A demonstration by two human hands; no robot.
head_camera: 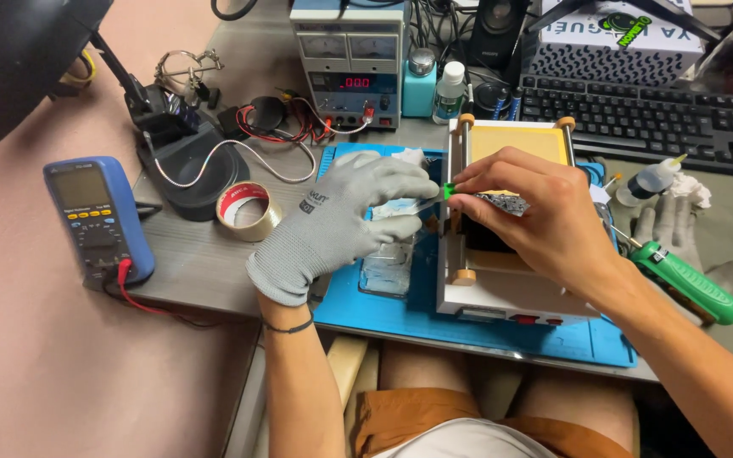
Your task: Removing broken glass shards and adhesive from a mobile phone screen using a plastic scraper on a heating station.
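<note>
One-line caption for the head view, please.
Gloved left hand and bare right hand pinch a small green piece over a white machine.

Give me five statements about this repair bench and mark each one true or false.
1. The left hand wears a grey glove. True.
2. The right hand is gloved too. False: it is bare.
3. The roll of tape lies left of the blue mat. True.
4. The multimeter is red. False: it is blue, with a red lead.
5. The green screwdriver is in the right hand. False: it lies on the desk.
</note>
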